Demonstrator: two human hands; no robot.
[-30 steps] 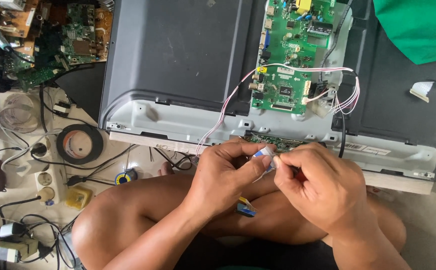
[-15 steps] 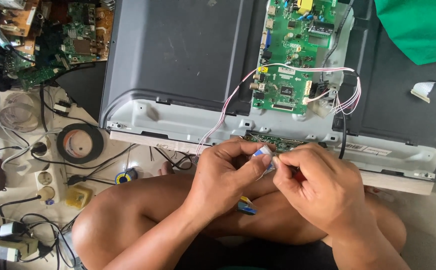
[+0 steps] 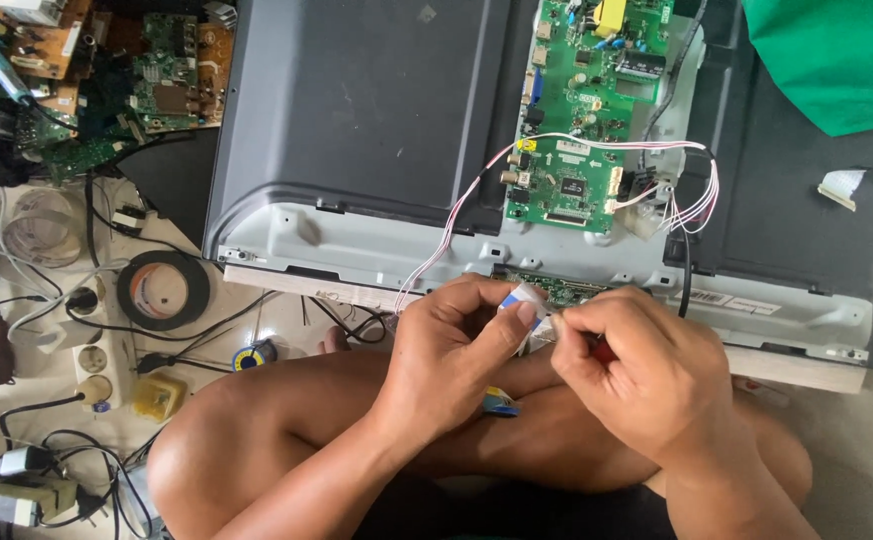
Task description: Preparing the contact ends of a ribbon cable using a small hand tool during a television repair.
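Both hands meet over my crossed legs, just in front of a flat screen panel (image 3: pixel 357 130) lying face down. My left hand (image 3: pixel 457 355) pinches a white flat ribbon cable (image 3: pixel 525 300) with a blue tip between thumb and forefinger. My right hand (image 3: pixel 642 375) grips the same cable's end from the right, and something red shows under its fingers. A second blue-tipped ribbon end (image 3: pixel 502 403) hangs below my left palm. A narrow green strip board (image 3: pixel 567 288) sits right behind the hands on the panel's lower edge.
A green main circuit board (image 3: pixel 582 110) with pink-white wires (image 3: pixel 677 200) is mounted on the panel. Left on the floor lie black tape rolls (image 3: pixel 162 290), a solder spool (image 3: pixel 254 355), cables, a power strip (image 3: pixel 92 355) and loose circuit boards (image 3: pixel 107 70). Green cloth (image 3: pixel 837 55) lies top right.
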